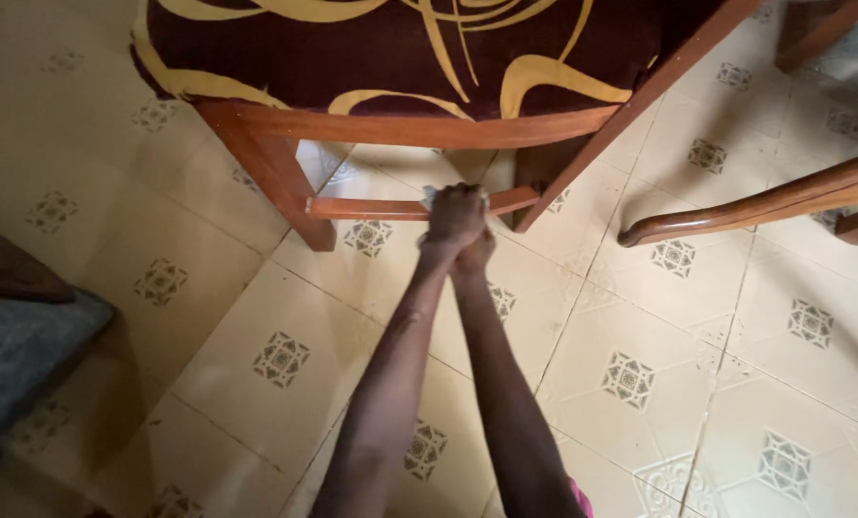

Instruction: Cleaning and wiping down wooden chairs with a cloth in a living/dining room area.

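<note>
Both my arms reach forward and low to the lower front rail (pixel 371 207) of a wooden chair (pixel 410 127). My left hand (pixel 454 213) is closed over the rail with a small pale cloth (pixel 430 195) showing at its upper left edge. My right hand (pixel 477 252) lies just under and behind the left hand, mostly hidden by it, pressed against it. The chair has a dark maroon seat cushion (pixel 352 48) with yellow swirls.
Cream floor tiles (pixel 256 364) with small brown diamond patterns cover the floor. A curved wooden armrest (pixel 755 203) of another chair juts in at the right. A grey cushioned seat (pixel 16 355) sits at the left edge.
</note>
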